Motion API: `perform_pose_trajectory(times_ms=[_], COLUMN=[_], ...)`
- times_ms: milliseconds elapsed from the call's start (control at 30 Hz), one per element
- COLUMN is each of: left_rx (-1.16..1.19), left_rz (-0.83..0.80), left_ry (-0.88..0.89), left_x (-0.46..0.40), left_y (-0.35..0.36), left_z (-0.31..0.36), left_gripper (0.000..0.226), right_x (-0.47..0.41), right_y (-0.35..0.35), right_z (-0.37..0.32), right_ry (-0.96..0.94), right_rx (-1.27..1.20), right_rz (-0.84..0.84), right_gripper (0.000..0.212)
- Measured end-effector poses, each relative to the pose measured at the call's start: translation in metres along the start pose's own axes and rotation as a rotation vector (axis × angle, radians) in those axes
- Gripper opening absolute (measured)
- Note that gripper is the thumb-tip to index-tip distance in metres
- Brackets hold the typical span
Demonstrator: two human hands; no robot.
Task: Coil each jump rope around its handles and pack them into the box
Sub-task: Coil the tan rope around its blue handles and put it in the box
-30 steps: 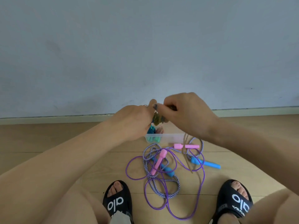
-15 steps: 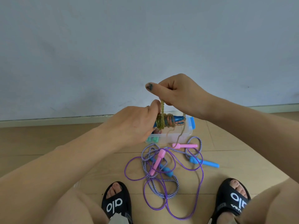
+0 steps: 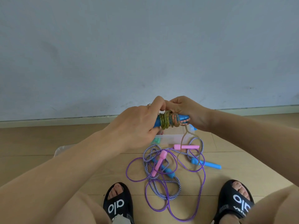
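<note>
Gripping blue handles [image 3: 168, 121] in both hands, sandals [image 3: 118, 206] reading "alo"

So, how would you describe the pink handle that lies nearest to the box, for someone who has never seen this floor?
Start at the clear plastic box on the wooden floor, below the two hands. Just in front of its right end lies a pink handle, flat and pointing sideways. The other pink handle lies further left at a slant, across the striped rope.
</note>
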State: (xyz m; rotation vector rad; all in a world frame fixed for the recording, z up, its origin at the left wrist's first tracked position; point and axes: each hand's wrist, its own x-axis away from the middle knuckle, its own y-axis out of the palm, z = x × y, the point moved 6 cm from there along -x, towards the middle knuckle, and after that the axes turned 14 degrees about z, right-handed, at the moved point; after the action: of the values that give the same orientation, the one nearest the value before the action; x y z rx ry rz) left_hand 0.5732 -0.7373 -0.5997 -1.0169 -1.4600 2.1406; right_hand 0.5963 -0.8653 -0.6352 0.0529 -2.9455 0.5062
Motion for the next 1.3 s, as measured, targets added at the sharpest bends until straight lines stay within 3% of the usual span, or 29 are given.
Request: perform_pose_trajectory(times_ms=[133, 233, 333, 433, 500, 633, 767, 867, 1033, 1133, 1300], left_rx=[0.185, 0.300, 0.335, 0.373, 0.361, -0.002, -0.187, -0.320, -0.316, -0.305, -0.126], left_rz=[-0.039, -0.045, -0.020, 0.125, 0.215, -0.097, -0.265, -0.355, -0.266, -0.258, -0.122], left_ry=[-0.014, 0.015, 0.003, -0.176, -0.360, -0.465, -0.388, -0.243, -0.019, 0.075, 0.078], left_x=[0.000, 0.002, 0.001, -0.008, -0.012, -0.004, 0.001, 0.004, -0.004, -0.003, -0.001], left_y=[0.001, 0.002, 0.001, -0.007, -0.012, 0.011, 0.027, 0.037, 0.032, 0.025, 0.011], left_z=[0.005, 0.013, 0.014, -0.004, -0.028, -0.063, -0.058, -0.046, -0.021, -0.005, 0.010], left_gripper=[0.044, 0.047, 0.041, 0.031, 0.027, 0.017, 0.017, 0.019, 0.034, 0.038, 0.030], right_x=[0.008, 0.014, 0.019, 0.012, 0.011, 0.025, 0.041, 0.038, 0.013, 0.001, -0.005], right_y=[0.006, 0.000, 0.007, 0.017, 0.020, 0.024, 0.024, 0.013, -0.017, -0.019, -0.013], right_z=[0.017, 0.029, 0.028, 0.031, 0.042, 0.041, -0.006, -0.032, -0.043, -0.039, -0.032], right_ry=[0.016, 0.128, 0.123, 0.164, 0.234, 0.182, -0.188, -0.386, -0.367, -0.363, -0.290], right_rx=[0.006, -0.037, -0.002, -0.025, 0.031, 0.229, 0.612, 0.728, 0.544, 0.533, 0.403], right_rz=[-0.182, -0.104, -0.090, -0.010, 0.063, 0.171, 0.167, 0.260, 0.304, 0.243, 0.088], right_gripper=[0.031, 0.052, 0.051, 0.043, 0.050, 0.057, 0.052, 0.051, 0.060, 0.061, 0.060])
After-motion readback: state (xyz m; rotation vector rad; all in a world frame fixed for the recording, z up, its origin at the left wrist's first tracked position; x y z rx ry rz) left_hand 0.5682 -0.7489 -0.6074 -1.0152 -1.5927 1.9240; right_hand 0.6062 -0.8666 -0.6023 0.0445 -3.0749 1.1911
